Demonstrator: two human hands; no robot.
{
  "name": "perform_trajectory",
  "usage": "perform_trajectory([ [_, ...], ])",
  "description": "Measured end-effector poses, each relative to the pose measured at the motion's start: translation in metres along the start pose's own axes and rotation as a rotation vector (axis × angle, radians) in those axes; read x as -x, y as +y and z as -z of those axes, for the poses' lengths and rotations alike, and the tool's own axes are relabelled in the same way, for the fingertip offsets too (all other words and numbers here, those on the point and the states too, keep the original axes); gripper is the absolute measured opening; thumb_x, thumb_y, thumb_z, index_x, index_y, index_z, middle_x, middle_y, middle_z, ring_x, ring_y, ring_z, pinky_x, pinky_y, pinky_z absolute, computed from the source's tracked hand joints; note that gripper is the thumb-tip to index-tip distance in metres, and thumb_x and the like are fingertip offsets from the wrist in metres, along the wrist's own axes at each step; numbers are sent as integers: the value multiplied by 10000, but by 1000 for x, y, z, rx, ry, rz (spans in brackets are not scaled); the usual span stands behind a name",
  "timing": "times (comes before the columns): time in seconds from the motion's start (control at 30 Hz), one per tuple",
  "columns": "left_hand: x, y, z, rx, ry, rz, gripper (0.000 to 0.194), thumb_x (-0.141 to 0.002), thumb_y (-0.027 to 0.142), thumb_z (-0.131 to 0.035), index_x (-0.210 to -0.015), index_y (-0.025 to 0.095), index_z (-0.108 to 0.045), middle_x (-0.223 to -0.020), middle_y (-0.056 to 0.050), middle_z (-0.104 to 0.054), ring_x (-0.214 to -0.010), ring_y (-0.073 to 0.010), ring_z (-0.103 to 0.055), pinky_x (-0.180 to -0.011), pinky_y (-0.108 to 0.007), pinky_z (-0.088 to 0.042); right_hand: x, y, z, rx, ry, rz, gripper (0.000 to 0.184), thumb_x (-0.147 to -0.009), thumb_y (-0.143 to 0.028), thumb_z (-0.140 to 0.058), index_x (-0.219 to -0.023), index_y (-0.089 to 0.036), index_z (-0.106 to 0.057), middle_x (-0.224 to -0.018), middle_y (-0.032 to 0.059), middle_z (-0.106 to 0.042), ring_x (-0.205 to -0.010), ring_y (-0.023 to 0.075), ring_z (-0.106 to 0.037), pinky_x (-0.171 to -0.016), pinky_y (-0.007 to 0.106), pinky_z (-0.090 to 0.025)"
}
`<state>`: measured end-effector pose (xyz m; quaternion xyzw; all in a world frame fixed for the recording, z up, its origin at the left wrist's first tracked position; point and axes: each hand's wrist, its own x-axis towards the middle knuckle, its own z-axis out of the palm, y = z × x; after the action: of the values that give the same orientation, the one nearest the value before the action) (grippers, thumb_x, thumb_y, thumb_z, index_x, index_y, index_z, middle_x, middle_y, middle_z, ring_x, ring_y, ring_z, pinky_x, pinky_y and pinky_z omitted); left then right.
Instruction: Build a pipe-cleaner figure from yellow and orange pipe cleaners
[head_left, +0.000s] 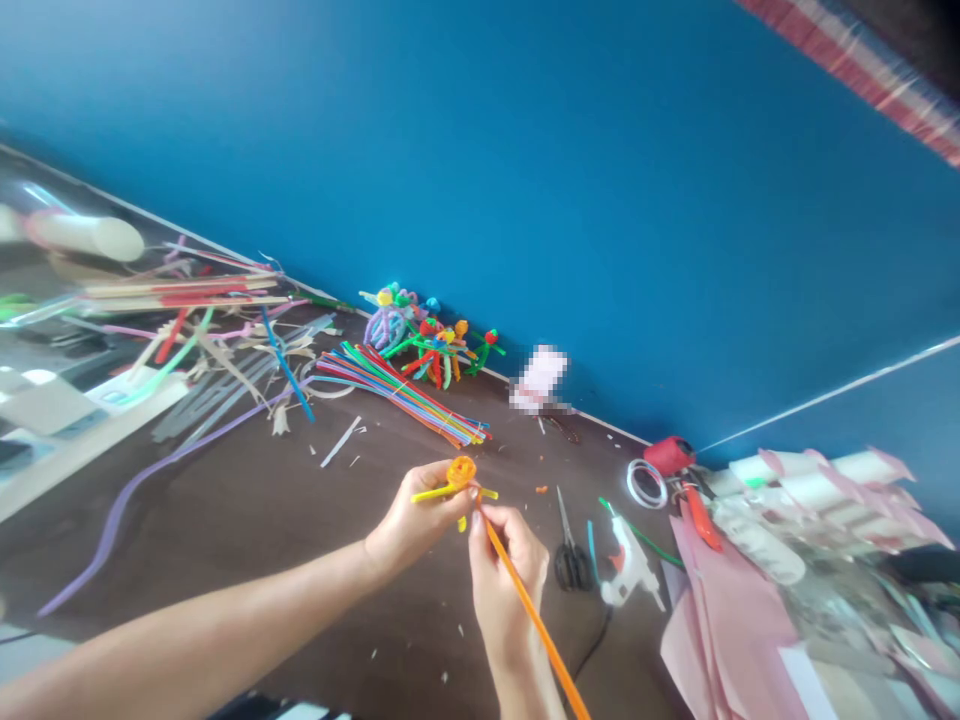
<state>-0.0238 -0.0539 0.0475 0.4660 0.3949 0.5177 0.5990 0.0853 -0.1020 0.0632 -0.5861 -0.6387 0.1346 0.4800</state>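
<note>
My left hand (424,515) is closed on yellow pipe cleaner pieces (433,494), with a coiled orange ball (461,471) on top of them. Close beside it, my right hand (508,560) pinches a long orange pipe cleaner (529,605) near its upper end. That pipe cleaner runs down past the right wrist to the bottom edge, and its top meets the yellow pieces at my left fingertips. How the two are joined there is hidden by the fingers.
Beyond my hands lie a bundle of coloured pipe cleaners (409,395) and several finished pipe cleaner figures (439,345) by the blue wall. Scissors (571,555) and a white glue gun (630,570) lie right. Pink sheets (724,620) are farther right; strips and sticks (187,292) clutter the left.
</note>
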Motion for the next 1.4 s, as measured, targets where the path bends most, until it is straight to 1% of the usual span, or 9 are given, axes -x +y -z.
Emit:
perform_trajectory([
  [0.1, -2, 2, 6, -189, -74, -80, 119, -665, 231, -595, -647, 117, -564, -583, 15, -508, -539, -83, -446, -507, -186, -359, -8, -3, 10, 35, -104, 5, 131, -776, -238, -520, -700, -162, -595, -591, 17, -597, -520, 115, -534, -521, 204, -408],
  [0.2, -4, 9, 11, -284, -176, -133, 83, -642, 179, -587, -591, 118, -561, -567, 18, -484, -537, -83, -435, -500, -186, -349, -19, -5, 19, -63, -186, -140, 164, -764, -275, -528, -657, -158, -573, -532, -3, -550, -482, 108, -493, -473, 201, -389],
  [0.37, -5, 10, 14, 7, -383, 45, 114, -643, 230, -635, -623, 120, -610, -617, -5, -541, -554, -96, -483, -541, -208, -383, -30, 0, 20, -548, -209, -472, 166, -692, -304, -604, -656, -151, -552, -502, -48, -464, -411, 54, -377, -392, 170, -309],
  [0.47, -3, 4, 13, 182, -335, 137, 140, -604, 252, -691, -630, 128, -632, -577, -1, -554, -543, -97, -493, -559, -215, -391, -27, 5, 13, -848, -178, -667, 189, -643, -298, -649, -647, -166, -513, -450, -97, -349, -353, 18, -237, -352, 149, -203],
  [0.57, 0, 2, 7, 348, -263, 187, 159, -572, 258, -716, -610, 131, -629, -554, 0, -554, -533, -99, -495, -550, -217, -395, -21, 7, 5, -999, -112, -739, 213, -628, -307, -667, -654, -177, -500, -426, -110, -316, -346, 20, -225, -359, 150, -202],
  [0.7, 3, 0, -3, 472, -83, 278, 188, -564, 268, -720, -598, 127, -600, -534, 16, -525, -486, -67, -445, -472, -179, -347, -13, 8, -4, -1001, -11, -686, 221, -659, -332, -651, -660, -187, -484, -427, -106, -329, -362, 32, -241, -368, 150, -200],
  [0.87, 3, -3, -8, 447, 84, 262, 174, -571, 256, -721, -618, 130, -611, -530, 38, -495, -465, -35, -381, -439, -152, -301, -4, 13, -9, -644, 78, -464, 187, -737, -324, -591, -662, -179, -500, -484, -80, -382, -425, 56, -332, -412, 164, -281],
  [1.17, 2, 2, -11, 300, 147, 194, 133, -565, 236, -711, -629, 144, -640, -602, 13, -596, -548, -69, -487, -512, -165, -375, 0, 13, -6, -141, 69, -121, 124, -774, -263, -524, -713, -159, -555, -613, 4, -561, -534, 116, -506, -506, 206, -413],
  [1.4, -1, -11, -7, 141, 83, 74, 156, -628, 265, -668, -662, 126, -604, -610, 5, -575, -568, -90, -501, -563, -196, -404, 3, 6, -5, -77, -36, -134, 143, -770, -267, -522, -700, -155, -576, -527, -20, -524, -443, 87, -432, -447, 187, -366],
])
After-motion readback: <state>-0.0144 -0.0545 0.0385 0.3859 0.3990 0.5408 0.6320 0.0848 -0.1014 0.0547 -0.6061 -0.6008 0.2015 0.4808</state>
